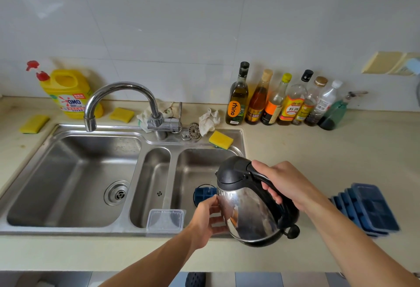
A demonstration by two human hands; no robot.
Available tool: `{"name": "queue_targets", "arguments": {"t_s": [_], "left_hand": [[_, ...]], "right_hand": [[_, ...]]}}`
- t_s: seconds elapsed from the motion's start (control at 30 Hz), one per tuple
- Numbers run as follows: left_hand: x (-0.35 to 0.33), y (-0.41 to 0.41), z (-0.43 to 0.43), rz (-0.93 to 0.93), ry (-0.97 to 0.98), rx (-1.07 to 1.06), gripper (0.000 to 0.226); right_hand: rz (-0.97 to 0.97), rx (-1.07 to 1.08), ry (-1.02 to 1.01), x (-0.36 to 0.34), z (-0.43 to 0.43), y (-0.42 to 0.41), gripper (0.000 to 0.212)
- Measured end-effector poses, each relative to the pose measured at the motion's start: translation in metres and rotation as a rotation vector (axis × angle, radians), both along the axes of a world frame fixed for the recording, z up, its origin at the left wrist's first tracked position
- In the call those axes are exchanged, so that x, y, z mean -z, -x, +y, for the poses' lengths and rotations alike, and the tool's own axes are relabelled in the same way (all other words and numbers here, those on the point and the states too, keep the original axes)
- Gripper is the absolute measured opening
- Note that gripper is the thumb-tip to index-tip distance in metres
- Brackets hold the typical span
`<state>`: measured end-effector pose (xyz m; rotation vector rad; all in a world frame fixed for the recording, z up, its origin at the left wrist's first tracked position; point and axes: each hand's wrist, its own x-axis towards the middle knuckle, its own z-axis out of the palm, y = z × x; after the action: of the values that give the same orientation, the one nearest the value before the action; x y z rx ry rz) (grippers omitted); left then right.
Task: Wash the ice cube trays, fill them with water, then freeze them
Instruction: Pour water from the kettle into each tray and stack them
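Observation:
A steel kettle (246,209) with a black lid is tilted over the right basin of the sink (195,164). My right hand (286,184) grips its black handle. A blue ice cube tray (204,193) is in the right basin, mostly hidden behind the kettle; my left hand (208,221) is at its near end, fingers curled, and its hold on the tray is hidden. A stack of several blue ice cube trays (368,209) lies on the counter at the right.
A clear plastic lid (165,220) rests on the sink's front rim. The faucet (122,102) points over the left basin. Yellow sponges (221,139), rags, a yellow detergent jug (69,92) and a row of bottles (279,102) stand along the back wall.

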<state>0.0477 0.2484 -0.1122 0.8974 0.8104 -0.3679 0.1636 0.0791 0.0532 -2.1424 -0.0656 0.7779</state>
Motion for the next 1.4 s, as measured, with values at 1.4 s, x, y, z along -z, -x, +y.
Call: {"name": "queue_targets", "arguments": {"t_s": [1.4], "left_hand": [[-0.061,-0.153,-0.017,-0.552,-0.651,0.453,0.033]], "right_hand": [[-0.195,0.536,-0.192,0.059,-0.071,-0.055,0.065]]}}
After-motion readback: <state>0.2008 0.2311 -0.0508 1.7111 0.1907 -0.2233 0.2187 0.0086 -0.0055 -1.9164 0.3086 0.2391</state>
